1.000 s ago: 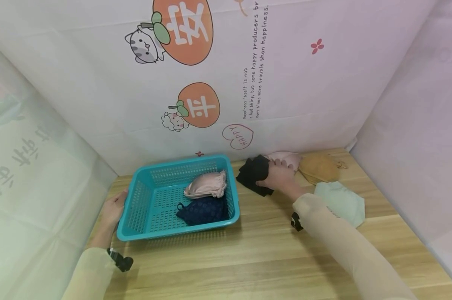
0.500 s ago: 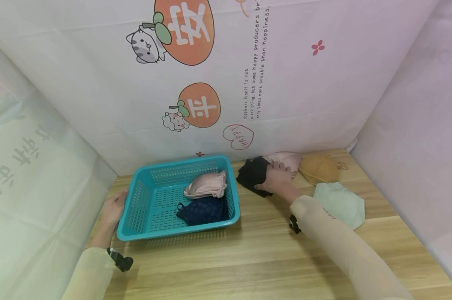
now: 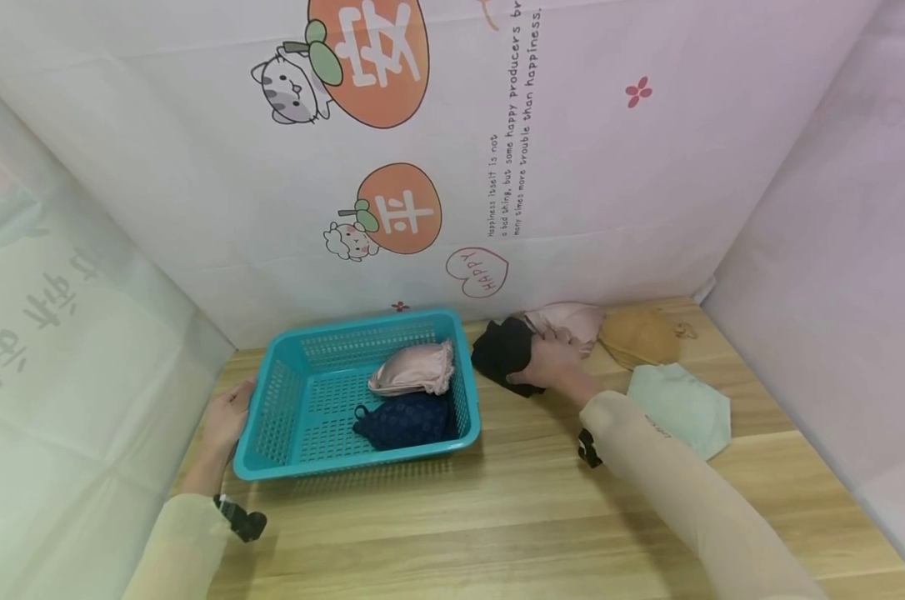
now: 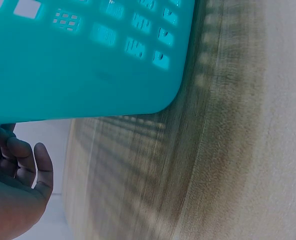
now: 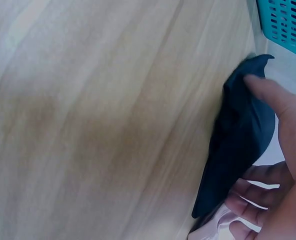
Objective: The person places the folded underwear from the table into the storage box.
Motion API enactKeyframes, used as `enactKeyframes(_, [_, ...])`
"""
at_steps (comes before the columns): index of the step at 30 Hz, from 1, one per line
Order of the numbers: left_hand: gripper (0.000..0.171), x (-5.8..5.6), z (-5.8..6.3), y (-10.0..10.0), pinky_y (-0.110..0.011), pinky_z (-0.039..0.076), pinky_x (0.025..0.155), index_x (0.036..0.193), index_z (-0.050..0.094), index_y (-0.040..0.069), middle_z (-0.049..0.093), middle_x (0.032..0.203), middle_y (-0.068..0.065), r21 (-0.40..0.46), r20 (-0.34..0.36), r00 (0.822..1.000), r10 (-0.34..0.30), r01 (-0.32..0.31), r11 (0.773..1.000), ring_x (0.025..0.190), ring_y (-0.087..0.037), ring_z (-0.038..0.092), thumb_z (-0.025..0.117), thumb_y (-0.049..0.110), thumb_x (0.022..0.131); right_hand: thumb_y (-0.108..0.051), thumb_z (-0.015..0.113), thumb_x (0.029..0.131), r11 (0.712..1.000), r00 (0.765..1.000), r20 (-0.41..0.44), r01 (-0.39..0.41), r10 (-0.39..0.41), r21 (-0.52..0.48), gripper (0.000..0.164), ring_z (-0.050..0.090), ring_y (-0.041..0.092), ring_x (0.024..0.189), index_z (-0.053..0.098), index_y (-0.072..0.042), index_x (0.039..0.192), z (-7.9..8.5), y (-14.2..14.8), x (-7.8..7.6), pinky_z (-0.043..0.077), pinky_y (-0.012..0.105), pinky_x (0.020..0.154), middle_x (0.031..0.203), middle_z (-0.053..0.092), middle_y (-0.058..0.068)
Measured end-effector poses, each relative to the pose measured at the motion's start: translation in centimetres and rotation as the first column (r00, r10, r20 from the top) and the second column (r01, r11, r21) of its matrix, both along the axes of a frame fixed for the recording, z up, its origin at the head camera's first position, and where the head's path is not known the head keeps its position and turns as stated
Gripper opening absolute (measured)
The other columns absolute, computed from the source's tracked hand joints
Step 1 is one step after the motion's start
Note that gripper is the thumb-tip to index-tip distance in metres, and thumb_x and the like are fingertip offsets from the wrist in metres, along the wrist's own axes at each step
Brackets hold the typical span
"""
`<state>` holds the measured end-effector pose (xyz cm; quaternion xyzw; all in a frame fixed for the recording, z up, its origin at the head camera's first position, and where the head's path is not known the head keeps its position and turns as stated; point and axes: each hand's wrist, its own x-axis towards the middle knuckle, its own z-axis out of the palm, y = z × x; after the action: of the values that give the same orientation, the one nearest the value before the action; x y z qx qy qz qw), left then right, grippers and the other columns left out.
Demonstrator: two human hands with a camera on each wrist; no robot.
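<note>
My left hand (image 3: 226,421) holds the left rim of a turquoise plastic basket (image 3: 272,417); its fingers curl at the rim in the left wrist view. Inside, against the right wall, lie a pink satin bra (image 3: 411,371) with a ruffled edge and a navy bra (image 3: 403,421) with a small strap loop, both folded. Right of the basket, my right hand (image 3: 557,362) grips a black folded bra (image 3: 503,354). In the right wrist view the thumb presses on the black cloth (image 5: 238,135), with the fingers at its other side, close to a pale pink bra (image 3: 572,321).
Farther right lie a tan folded bra (image 3: 638,337) and a mint one (image 3: 681,408), the latter partly behind the right sleeve. A printed white cloth wall (image 3: 572,208) stands right behind the basket and clothes. The wooden table (image 3: 460,533) extends toward me.
My right hand has shifted slightly left and toward me, and the black bra has bunched a little under it. The left hand and basket stay as they were.
</note>
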<state>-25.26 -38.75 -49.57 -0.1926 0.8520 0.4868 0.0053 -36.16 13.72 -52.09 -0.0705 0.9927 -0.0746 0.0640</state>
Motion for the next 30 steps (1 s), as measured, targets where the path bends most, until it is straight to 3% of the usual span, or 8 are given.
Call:
enactKeyframes(9, [0.076, 0.03, 0.14, -0.01, -0.058, 0.04, 0.114, 0.156, 0.03, 0.006, 0.031, 0.161, -0.024, -0.015, 0.0, 1.0, -0.004, 0.004, 1.0, 0.145, -0.048, 0.034, 0.03, 0.06, 0.103, -0.065, 0.078, 0.07, 0.999, 0.999, -0.025, -0.037, 0.036, -0.026, 0.107, 0.034, 0.047, 0.144, 0.039, -0.006, 0.152, 0.07, 0.0, -0.51, 0.03, 0.071, 0.111, 0.161, 0.035, 0.019])
enactKeyframes(18, [0.076, 0.04, -0.1, -0.09, -0.059, 0.036, 0.116, 0.156, 0.031, 0.007, 0.029, 0.162, -0.022, -0.01, 0.006, 1.0, 0.005, -0.005, 1.0, 0.148, -0.047, 0.03, 0.031, 0.062, 0.102, -0.054, 0.079, 0.075, 0.996, 0.994, -0.068, -0.092, 0.091, -0.02, 0.104, 0.029, 0.041, 0.15, 0.034, -0.005, 0.155, 0.17, -0.04, -0.34, 0.029, 0.07, 0.113, 0.165, 0.028, 0.014])
enactKeyframes(30, [0.078, -0.03, -0.13, -0.17, -0.059, 0.038, 0.115, 0.156, 0.03, 0.006, 0.029, 0.162, -0.023, -0.007, -0.007, 1.0, -0.005, 0.005, 1.0, 0.147, -0.047, 0.031, 0.031, 0.063, 0.102, -0.047, 0.077, 0.078, 0.994, 0.99, -0.085, -0.111, 0.112, 0.016, 0.077, 0.034, 0.035, 0.149, 0.057, -0.006, 0.14, 0.26, 0.01, -0.25, 0.032, 0.064, 0.116, 0.163, 0.033, 0.011])
